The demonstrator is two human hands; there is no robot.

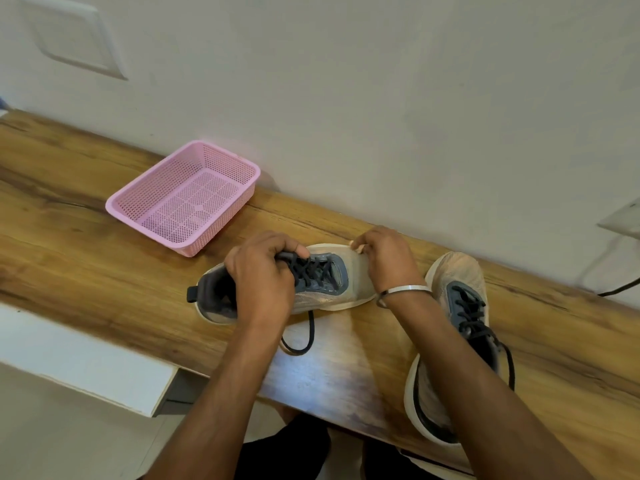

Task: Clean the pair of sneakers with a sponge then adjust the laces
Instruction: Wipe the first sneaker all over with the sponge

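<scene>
A grey and white sneaker (325, 289) lies across the wooden table (86, 265), toe pointing right. My left hand (263, 275) grips its tongue and black laces near the collar. My right hand (388, 261) is curled over the toe and pinches a small pale piece, perhaps the sponge (356, 247), against it. One lace loop (301, 341) hangs loose toward me. The second sneaker (453, 344) stands to the right, toe toward the wall, partly hidden by my right forearm.
An empty pink mesh basket (183, 199) sits at the back left by the wall. The table's near edge runs diagonally in front of me, with a white panel (86, 362) below it on the left. A black cable (620, 289) lies at the far right.
</scene>
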